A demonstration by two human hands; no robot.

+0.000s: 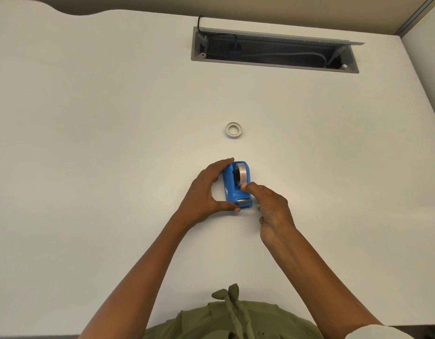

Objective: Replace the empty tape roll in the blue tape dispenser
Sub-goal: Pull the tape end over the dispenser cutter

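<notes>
The blue tape dispenser (229, 189) stands on the white table (89, 167) in the middle of the view, its metal cutter end (243, 201) toward me. A pale tape roll (242, 173) sits in its cradle. My left hand (206, 192) grips the dispenser's left side, fingers at the far end and thumb at the near end. My right hand (270, 206) has its thumb and forefinger pinched at the roll's near edge; whether they hold a loose tape end is too small to tell. A second small ring-shaped roll (233, 130) lies flat on the table beyond the dispenser.
An open grey cable tray (272, 48) with dark cables is recessed in the table at the back. A partition wall runs along the right edge. My green clothing (226, 319) meets the table's near edge.
</notes>
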